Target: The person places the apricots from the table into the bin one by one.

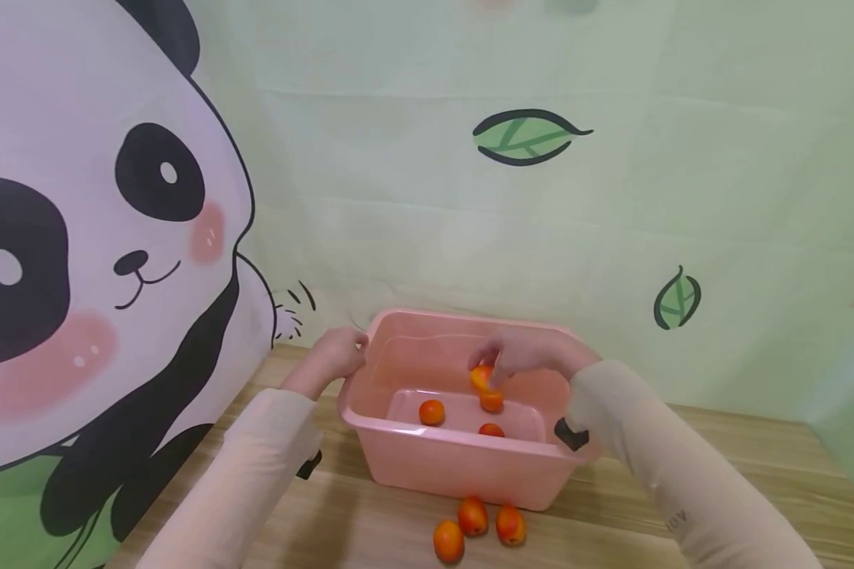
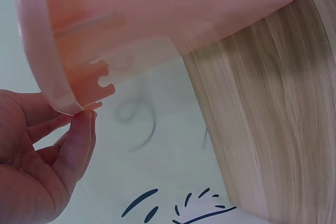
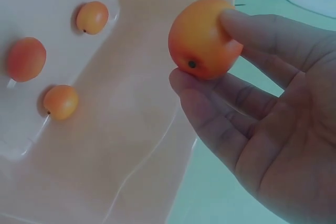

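Observation:
A pink plastic basin (image 1: 462,466) stands on the table, its front wall towards me. My left hand (image 1: 338,353) pinches the rim at the basin's left end between thumb and fingers, as the left wrist view shows. My right hand (image 1: 523,352) is over the far right part of the basin. Its thumb and fingertips pinch an orange-yellow round fruit (image 3: 202,38) with a small dark spot. Below it in the basin lie a fruit on the left (image 1: 432,412), another under the hand (image 1: 492,401) and a third by the front wall (image 1: 492,431).
Three more orange-red fruits (image 1: 473,515) lie close together on the wood-grain table (image 1: 370,529) before the basin. Behind it hangs a pale green cloth backdrop (image 1: 398,197) with leaves and a large panda (image 1: 164,261) on the left.

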The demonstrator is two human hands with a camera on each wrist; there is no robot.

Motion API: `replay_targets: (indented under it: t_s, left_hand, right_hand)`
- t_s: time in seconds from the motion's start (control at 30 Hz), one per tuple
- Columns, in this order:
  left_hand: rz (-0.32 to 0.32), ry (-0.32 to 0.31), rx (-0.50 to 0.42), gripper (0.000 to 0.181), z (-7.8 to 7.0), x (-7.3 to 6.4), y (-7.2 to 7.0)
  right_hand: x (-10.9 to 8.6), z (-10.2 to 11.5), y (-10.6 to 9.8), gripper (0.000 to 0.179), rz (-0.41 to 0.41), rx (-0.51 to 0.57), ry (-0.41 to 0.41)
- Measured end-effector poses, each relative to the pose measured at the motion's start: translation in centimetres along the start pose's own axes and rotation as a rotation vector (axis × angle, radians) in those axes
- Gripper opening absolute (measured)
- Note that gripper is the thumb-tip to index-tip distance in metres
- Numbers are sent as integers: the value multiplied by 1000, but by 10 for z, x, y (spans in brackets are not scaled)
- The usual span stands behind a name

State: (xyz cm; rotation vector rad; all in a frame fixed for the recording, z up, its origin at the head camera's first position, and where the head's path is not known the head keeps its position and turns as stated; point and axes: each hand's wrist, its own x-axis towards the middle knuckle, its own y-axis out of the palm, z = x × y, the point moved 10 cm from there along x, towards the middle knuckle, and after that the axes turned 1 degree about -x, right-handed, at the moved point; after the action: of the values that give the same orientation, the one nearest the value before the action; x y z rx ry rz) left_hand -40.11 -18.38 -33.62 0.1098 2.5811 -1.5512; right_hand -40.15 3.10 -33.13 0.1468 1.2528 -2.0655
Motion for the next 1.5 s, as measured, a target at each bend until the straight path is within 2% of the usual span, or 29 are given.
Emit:
replay_targets:
  t_s: [0.13,0.23,0.47,0.57,0.8,0.93,1.17,1.3,1.37,1.43,1.5]
  left_hand:
    - [3,-7,-7,32,0,0,1]
    - [8,-12,-17,33,0,0,2]
    - [7,-11,-19,32,-1,1,2]
    - [4,-12,-25,32,-2,0,2]
    - [-10,14,9,30,-6,-1,1]
    - [-16,18,18,29,-6,-1,0]
    - [-22,20,27,28,-5,0,-1]
    - [-22,18,31,29,-4,0,-1]
    - [-20,14,27,30,-3,0,-2]
    - [-19,14,25,31,-2,-1,-2]
    - [-15,5,14,31,0,-1,-1]
  right_hand:
    - [6,-2,0,30,3,8,-16]
    - [10,-9,0,30,0,55,9]
    - [19,-34,3,33,-22,213,149]
    - [24,-46,6,34,-31,321,200]
    - [38,-56,13,32,-50,356,146]
    - [40,-68,15,34,-106,469,214]
    - [37,-56,26,31,-89,421,170]
    - [23,-60,30,33,-147,544,271]
    - [21,-60,30,34,-157,563,280]
    - [25,-58,31,31,-138,543,259]
    - [36,-56,32,28,-89,465,187]
